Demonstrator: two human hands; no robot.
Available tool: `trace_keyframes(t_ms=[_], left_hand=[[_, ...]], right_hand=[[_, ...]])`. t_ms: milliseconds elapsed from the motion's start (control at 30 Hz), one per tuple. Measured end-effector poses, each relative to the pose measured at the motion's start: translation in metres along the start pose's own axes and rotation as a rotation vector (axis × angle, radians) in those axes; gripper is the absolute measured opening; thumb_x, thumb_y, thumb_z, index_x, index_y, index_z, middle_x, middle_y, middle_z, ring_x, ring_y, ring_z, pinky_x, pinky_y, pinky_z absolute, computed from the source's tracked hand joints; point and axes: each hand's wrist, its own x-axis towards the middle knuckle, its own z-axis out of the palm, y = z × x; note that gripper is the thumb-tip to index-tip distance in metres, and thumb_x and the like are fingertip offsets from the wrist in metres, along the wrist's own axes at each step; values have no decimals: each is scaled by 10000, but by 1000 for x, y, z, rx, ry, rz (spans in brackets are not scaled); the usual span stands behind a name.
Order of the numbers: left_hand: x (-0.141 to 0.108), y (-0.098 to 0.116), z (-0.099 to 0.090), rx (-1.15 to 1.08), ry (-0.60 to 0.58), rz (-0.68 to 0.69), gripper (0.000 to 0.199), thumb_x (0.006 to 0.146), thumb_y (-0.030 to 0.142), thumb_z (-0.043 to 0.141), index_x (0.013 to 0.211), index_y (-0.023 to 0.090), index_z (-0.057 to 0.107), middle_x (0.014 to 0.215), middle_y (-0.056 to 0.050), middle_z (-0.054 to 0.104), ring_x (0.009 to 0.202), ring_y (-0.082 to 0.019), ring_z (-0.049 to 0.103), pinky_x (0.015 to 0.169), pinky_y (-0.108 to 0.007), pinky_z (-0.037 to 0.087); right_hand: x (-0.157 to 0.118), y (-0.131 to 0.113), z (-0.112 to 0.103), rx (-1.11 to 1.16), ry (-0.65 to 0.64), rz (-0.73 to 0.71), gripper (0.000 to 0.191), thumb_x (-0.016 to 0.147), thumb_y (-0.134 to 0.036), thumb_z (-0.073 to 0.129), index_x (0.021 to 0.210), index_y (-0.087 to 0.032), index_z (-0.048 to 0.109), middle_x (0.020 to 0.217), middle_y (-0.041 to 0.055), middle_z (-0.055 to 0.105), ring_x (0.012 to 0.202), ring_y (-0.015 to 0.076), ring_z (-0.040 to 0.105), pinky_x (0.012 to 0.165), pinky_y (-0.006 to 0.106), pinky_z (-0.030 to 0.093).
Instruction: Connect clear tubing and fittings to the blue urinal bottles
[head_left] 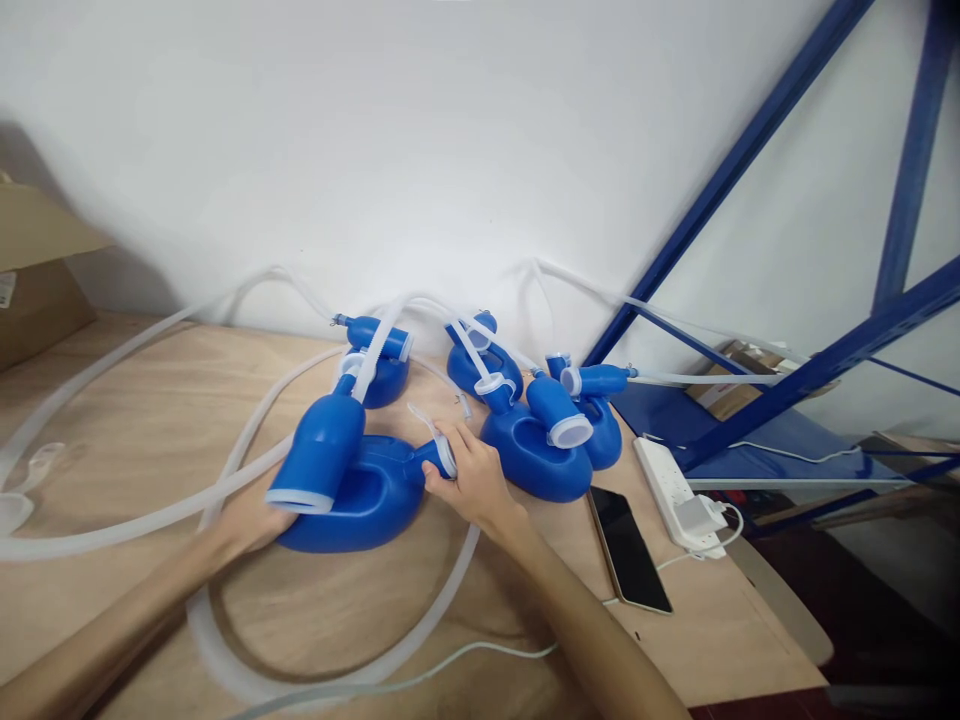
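Note:
A blue plastic urinal bottle (pixel 375 500) lies on its side on the table in front of me. My right hand (pixel 476 478) closes, thumb and fingers, around the white cap (pixel 445 452) at its neck; the cap's strap sticks up behind. At the bottle's other end, my left hand (pixel 259 522) grips the base, with its fingers mostly hidden behind a blue funnel-shaped cup (pixel 319 450). That cup has a white rim and rests over the bottle, joined to a white corrugated hose (pixel 382 345).
Several more blue bottles, one here (pixel 536 455), stand behind with cups and hoses. To the right are a phone (pixel 630 550), a power strip (pixel 667 480) and a blue metal rack (pixel 750 120). A cardboard box (pixel 45 300) stands left. A cable and looped hoses cross the wooden table (pixel 720 640).

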Motion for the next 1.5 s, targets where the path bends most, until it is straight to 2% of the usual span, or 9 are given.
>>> trace_keyframes(t_ms=[167,300,567,767,867,1033,1267,1400,1500], left_hand=[[0,3,-5,25,-26,-6,745,906,754,456,1350,205,695,1155,-111,806,1233,-393,714,1093,-501,591],[1,9,-4,17,-19,-26,772,908,754,422,1380,194,665,1109,-109,811,1207,-396,726,1096,-514,584],[5,27,-6,-17,-32,-46,803,872,739,400,1395,188,659,1102,-106,815,1213,-381,719,1086,-504,584],[0,38,-9,-19,-44,-83,696,942,666,396,1339,172,683,1138,-105,807,1214,-362,710,1152,-490,523],[1,39,-8,-9,-35,-74,683,959,659,368,1317,178,697,1119,-108,809,1201,-362,715,1147,-500,522],[3,34,-8,-11,-45,12,685,953,652,370,1321,178,699,1118,-120,809,1225,-358,712,1099,-463,566],[-5,31,-4,81,27,112,658,992,588,324,1329,157,691,1352,-136,741,1243,-353,703,1045,-409,589],[-8,31,-4,101,25,127,650,1003,551,301,1380,155,655,1390,-133,723,1207,-342,723,988,-361,602],[-8,28,-4,97,16,120,695,994,571,308,1450,133,596,1465,-154,669,1271,-347,697,1003,-361,597]], right_hand=[[-4,0,10,-21,48,-32,584,939,-394,617,1483,-183,589,1385,167,707,1110,362,741,863,447,634],[-6,-8,8,-32,48,34,611,953,-376,596,1527,-171,552,1400,165,698,1129,365,735,857,445,630],[2,-18,-13,-81,-93,41,584,974,-337,628,1532,-191,530,1457,129,671,1193,309,721,919,377,593],[8,-20,-27,-172,-232,-36,433,1024,-348,619,1418,-169,605,1293,146,738,1105,305,745,863,372,583],[2,-22,-22,-162,-139,-1,517,1018,-369,636,1494,-187,549,1389,158,701,1175,324,729,879,396,603],[-10,-15,4,-98,66,3,966,805,-681,820,1565,-178,500,1524,197,616,1335,400,652,1002,481,615],[-5,-2,42,26,410,-31,546,948,-424,726,1433,-184,654,1292,150,758,1161,293,757,993,390,630],[-2,-1,42,47,413,-35,547,935,-434,733,1422,-193,666,1249,131,774,1123,283,768,963,376,642],[-3,-3,29,15,332,-31,602,943,-449,731,1481,-203,622,1309,130,754,1171,292,750,970,374,639]])
